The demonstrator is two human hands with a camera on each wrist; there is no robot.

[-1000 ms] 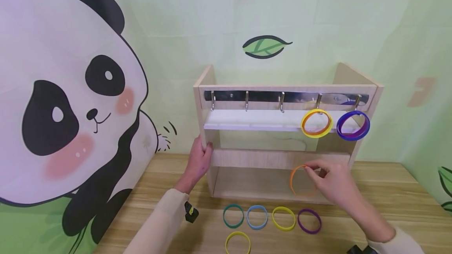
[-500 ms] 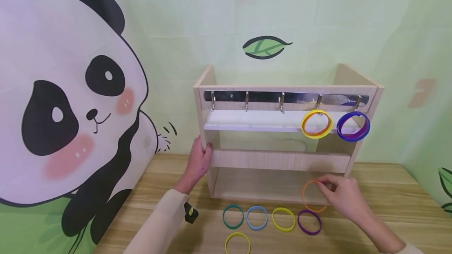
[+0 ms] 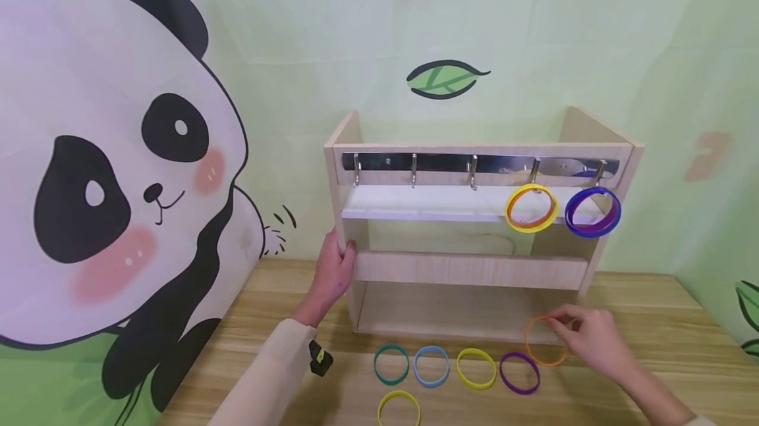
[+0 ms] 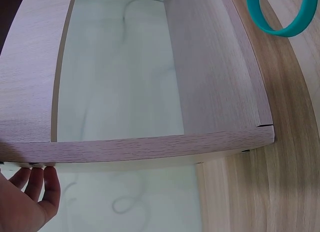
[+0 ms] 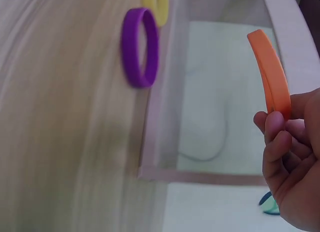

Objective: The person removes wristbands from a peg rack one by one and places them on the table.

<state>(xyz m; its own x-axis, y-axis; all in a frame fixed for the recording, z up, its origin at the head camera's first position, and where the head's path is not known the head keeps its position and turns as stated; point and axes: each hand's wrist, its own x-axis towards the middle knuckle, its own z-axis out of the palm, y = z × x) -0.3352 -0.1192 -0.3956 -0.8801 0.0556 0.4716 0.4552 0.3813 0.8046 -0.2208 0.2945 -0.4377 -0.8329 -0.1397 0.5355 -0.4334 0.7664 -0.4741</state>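
In the head view my right hand (image 3: 595,340) pinches an orange silicone wristband (image 3: 545,342) by its right side, over the table near the shelf's lower right front corner. The right wrist view shows the same band (image 5: 272,75) upright between thumb and fingers. My left hand (image 3: 333,269) grips the left side panel of the small wooden shelf (image 3: 474,268); its fingertips (image 4: 51,174) lie against the panel's outer face. A purple wristband (image 3: 503,373) lies on the table just left of the held one.
Yellow (image 3: 476,386), light blue (image 3: 431,384) and green (image 3: 391,382) wristbands lie in the same row, another yellow wristband (image 3: 399,394) in front. A metal hook rail (image 3: 445,162) bears yellow-and-orange bands (image 3: 508,222) and blue-and-purple bands (image 3: 593,235) on its two right hooks.
My right hand has moved down and to the right with the orange wristband, from before the lower shelf opening to over the table. My left hand has stayed on the panel.
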